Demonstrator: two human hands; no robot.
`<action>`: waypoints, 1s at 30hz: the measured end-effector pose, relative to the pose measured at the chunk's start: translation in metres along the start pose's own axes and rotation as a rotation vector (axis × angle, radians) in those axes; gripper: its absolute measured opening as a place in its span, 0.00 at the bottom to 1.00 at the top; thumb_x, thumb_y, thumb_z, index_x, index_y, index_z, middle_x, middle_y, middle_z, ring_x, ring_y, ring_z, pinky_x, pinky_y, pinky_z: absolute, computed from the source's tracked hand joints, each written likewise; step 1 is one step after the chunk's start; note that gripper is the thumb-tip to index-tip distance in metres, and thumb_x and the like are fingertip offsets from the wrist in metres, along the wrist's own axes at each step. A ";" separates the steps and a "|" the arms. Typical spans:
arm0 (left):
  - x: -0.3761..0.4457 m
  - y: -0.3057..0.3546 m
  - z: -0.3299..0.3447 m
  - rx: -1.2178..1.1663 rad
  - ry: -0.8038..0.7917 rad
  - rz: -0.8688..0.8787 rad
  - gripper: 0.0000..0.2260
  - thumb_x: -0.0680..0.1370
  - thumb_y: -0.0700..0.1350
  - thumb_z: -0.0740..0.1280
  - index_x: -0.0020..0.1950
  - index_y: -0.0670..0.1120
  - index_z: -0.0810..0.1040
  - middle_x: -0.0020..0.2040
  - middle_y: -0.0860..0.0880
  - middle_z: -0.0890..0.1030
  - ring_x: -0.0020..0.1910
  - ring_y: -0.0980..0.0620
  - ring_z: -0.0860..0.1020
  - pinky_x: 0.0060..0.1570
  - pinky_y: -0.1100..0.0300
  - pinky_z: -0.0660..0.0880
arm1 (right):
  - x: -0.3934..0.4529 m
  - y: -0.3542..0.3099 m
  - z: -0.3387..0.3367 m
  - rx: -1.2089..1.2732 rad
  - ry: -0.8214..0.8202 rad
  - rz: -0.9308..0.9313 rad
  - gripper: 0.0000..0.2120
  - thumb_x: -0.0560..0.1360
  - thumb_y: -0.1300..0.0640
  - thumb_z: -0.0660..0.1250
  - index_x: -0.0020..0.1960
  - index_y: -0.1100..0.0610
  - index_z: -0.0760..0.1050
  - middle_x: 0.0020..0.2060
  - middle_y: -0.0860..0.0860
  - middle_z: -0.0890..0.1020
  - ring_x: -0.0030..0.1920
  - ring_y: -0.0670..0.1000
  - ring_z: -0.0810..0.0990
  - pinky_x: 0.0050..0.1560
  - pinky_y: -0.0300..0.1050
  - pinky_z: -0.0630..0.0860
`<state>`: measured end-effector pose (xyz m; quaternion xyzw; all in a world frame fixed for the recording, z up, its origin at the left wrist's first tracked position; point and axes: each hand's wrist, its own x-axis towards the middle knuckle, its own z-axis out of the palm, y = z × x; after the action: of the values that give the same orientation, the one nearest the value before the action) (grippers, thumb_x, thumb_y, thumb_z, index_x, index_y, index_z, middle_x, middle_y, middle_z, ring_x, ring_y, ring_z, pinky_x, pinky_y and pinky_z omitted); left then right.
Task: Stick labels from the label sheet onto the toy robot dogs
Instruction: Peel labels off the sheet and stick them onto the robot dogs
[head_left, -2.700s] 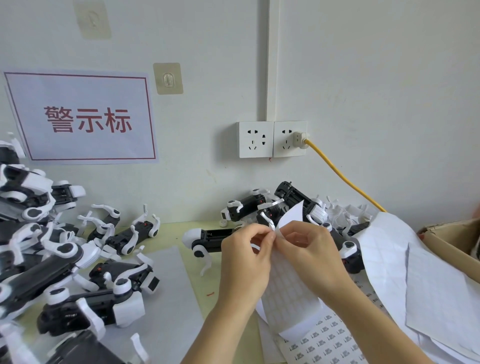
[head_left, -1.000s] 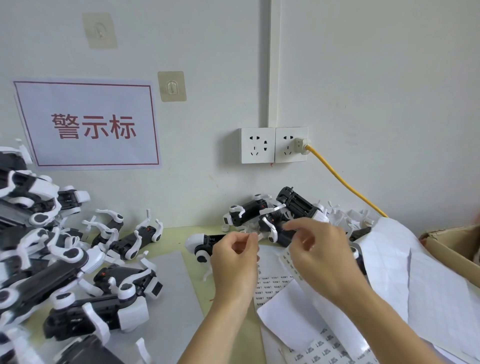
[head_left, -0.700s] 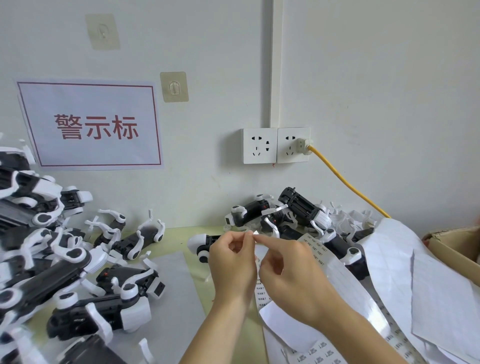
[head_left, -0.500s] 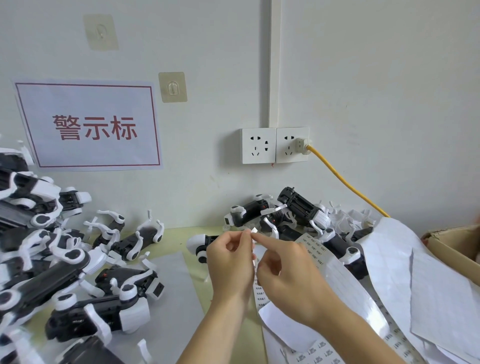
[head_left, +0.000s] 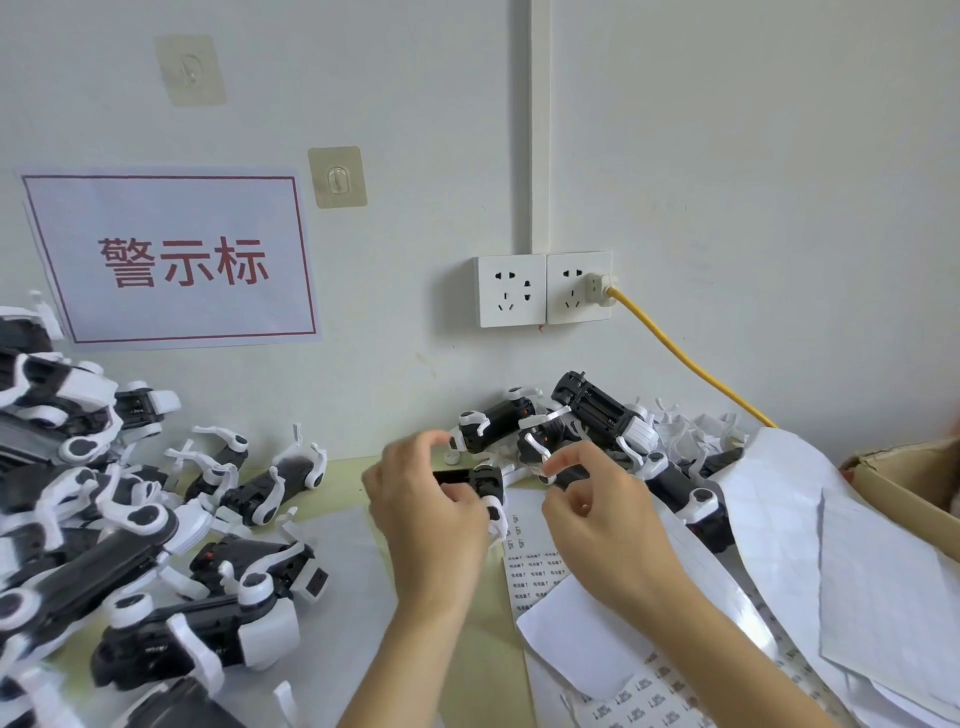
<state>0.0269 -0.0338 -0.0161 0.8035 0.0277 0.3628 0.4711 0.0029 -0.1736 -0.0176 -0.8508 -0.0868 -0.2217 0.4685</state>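
A black and white toy robot dog (head_left: 480, 480) lies between my hands near the table's middle. My left hand (head_left: 428, 512) curls its fingers round the dog's left part, with thumb and forefinger raised above it. My right hand (head_left: 589, 501) hovers just right of the dog and pinches a small white label (head_left: 549, 472) between thumb and forefinger. The label sheet (head_left: 535, 564), printed with rows of small labels, lies flat on the table under my right hand. Part of the dog is hidden behind my left hand.
A heap of toy dogs (head_left: 88, 499) fills the left side and a second pile (head_left: 587, 415) sits against the wall. Used backing sheets (head_left: 810, 545) spread over the right. A cardboard box (head_left: 904, 478) stands far right. A yellow cable (head_left: 685, 358) runs from the wall socket (head_left: 543, 288).
My hands let the label sheet drop to the table, the label passed into my right fingertips, and my left hand moved onto the toy dog.
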 end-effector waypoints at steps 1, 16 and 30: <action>0.002 -0.004 -0.002 0.121 -0.035 -0.016 0.25 0.71 0.29 0.62 0.65 0.48 0.75 0.65 0.52 0.74 0.66 0.47 0.65 0.60 0.53 0.67 | 0.001 0.001 -0.001 0.012 0.002 0.016 0.10 0.75 0.61 0.60 0.47 0.45 0.71 0.21 0.47 0.71 0.23 0.45 0.65 0.23 0.35 0.63; -0.005 -0.013 -0.001 0.771 -0.220 0.026 0.12 0.75 0.61 0.66 0.51 0.55 0.73 0.50 0.53 0.67 0.58 0.48 0.64 0.51 0.54 0.60 | 0.001 -0.001 -0.003 0.039 -0.012 0.061 0.07 0.76 0.59 0.62 0.46 0.47 0.71 0.22 0.47 0.71 0.24 0.45 0.64 0.27 0.40 0.64; -0.001 0.002 0.002 -0.369 -0.341 -0.505 0.14 0.75 0.50 0.68 0.57 0.55 0.68 0.42 0.49 0.83 0.37 0.48 0.83 0.31 0.61 0.70 | -0.002 -0.017 -0.013 0.192 0.014 0.012 0.03 0.80 0.59 0.62 0.47 0.54 0.71 0.26 0.53 0.72 0.29 0.51 0.68 0.32 0.44 0.66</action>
<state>0.0265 -0.0369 -0.0159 0.7216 0.0804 0.0943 0.6811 -0.0088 -0.1753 0.0004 -0.8009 -0.0994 -0.2156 0.5498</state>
